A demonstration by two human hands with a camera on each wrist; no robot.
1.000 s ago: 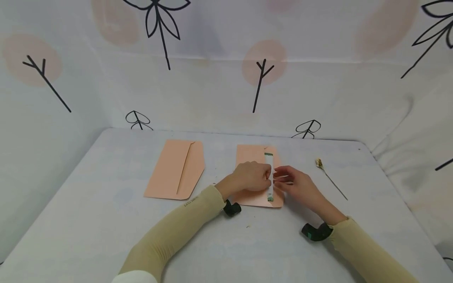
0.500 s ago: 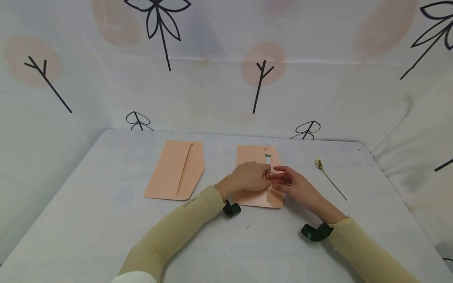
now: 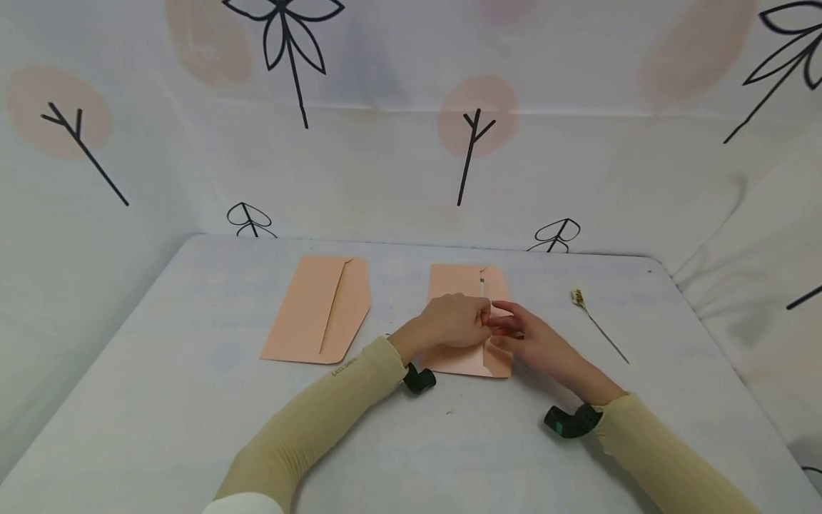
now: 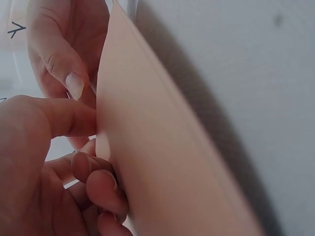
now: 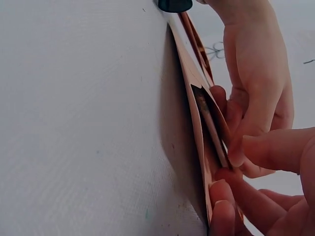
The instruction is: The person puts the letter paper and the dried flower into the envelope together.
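A peach envelope (image 3: pixel 452 275) lies with its flap side up, right of centre. My left hand (image 3: pixel 454 320) pinches the edge of its pocket between thumb and fingers. From the right, my right hand (image 3: pixel 536 339) reaches to the opening, fingers fairly straight at the mouth and on the flap. A white card with a dark-marked end (image 3: pixel 482 287) is mostly inside the pocket; only a sliver shows in the head view. The right wrist view shows the pocket gaping, with the card's edge (image 5: pixel 212 125) within. Seen from the left wrist, the envelope's panel (image 4: pixel 147 137) slants upward.
A second peach envelope (image 3: pixel 315 310) lies flat at the left. To the right lies a dried flower (image 3: pixel 577 297) on a thin stem. A white table (image 3: pixel 193 400) meets a patterned cloth backdrop (image 3: pixel 372 171). Black wrist cameras (image 3: pixel 571 421) sit at the cuffs.
The white card, earlier lying along the opening with both green ends showing, has slid left into the pocket. My right fingers have followed it slightly left; the left hand has stayed put.
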